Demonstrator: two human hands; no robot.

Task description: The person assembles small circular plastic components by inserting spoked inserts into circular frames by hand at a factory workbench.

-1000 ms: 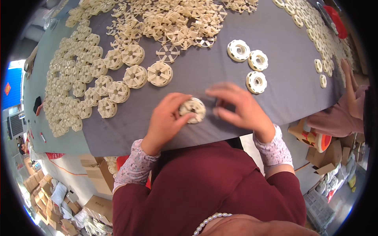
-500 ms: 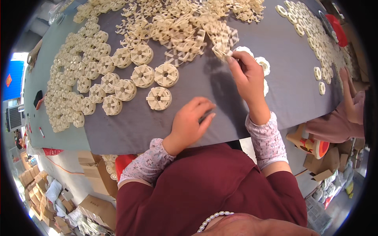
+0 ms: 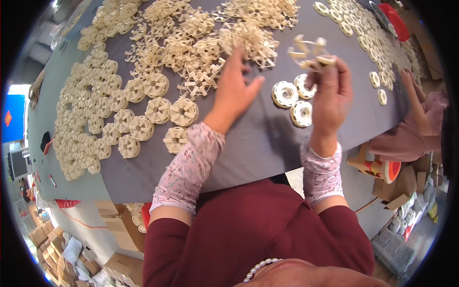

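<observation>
My right hand is raised over the table, pinching a cream plastic ring with upright tabs, slightly blurred. Just below it lie 3 round white discs with open centres, one partly behind my fingers. My left hand has its fingers stretched toward the edge of a heap of similar loose tabbed rings; its fingertips are smeared, and I cannot tell whether they touch the heap. Left of that forearm sit round cream spoked wheels, the nearest one partly beside the sleeve.
Many spoked wheels cover the left of the grey table. Rows of pale rings lie at the far right, near another person's arms. Cardboard boxes stand on the floor at the lower left.
My right hand has lifted a tabbed ring away from the heap and moved right, uncovering the white discs. My left hand has gone forward to the heap. The whole view has shifted slightly.
</observation>
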